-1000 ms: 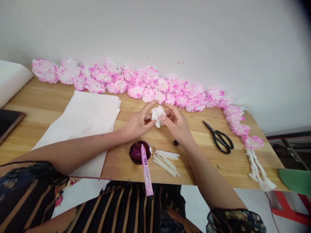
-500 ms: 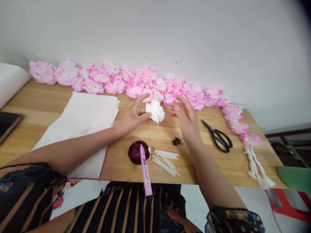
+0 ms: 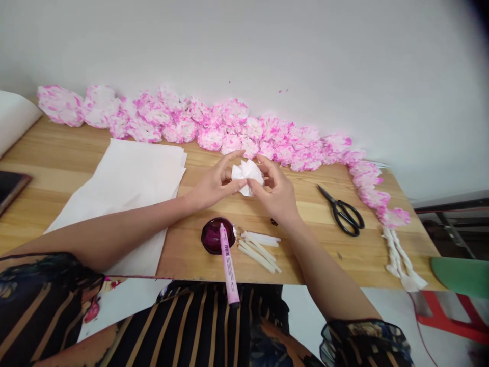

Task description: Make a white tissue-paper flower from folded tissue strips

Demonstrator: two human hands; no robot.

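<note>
Over the middle of the table, a white crumpled paper flower (image 3: 247, 173) is held up between both hands. My left hand (image 3: 217, 182) grips its left side, thumb in front and fingers behind. On the other side, my right hand (image 3: 277, 191) has its thumb on the front of the paper and its fingers curled round the right edge. Below the hands, a pink marker (image 3: 229, 270) rests with its tip on a dark purple dish (image 3: 211, 237). Several cream sticks (image 3: 260, 253) lie beside the dish.
White paper sheets (image 3: 141, 168) lie at left, with a dark phone-like device (image 3: 11, 188) beyond. Black scissors (image 3: 344, 214) rest at right. Pink-and-white paper flowers (image 3: 225, 137) line the wall. Twisted white paper strips (image 3: 399, 257) and a green object (image 3: 458, 275) are at far right.
My right hand has moved left and taken hold of the paper flower, which it was apart from before. It now covers most of the small dark bits on the table.
</note>
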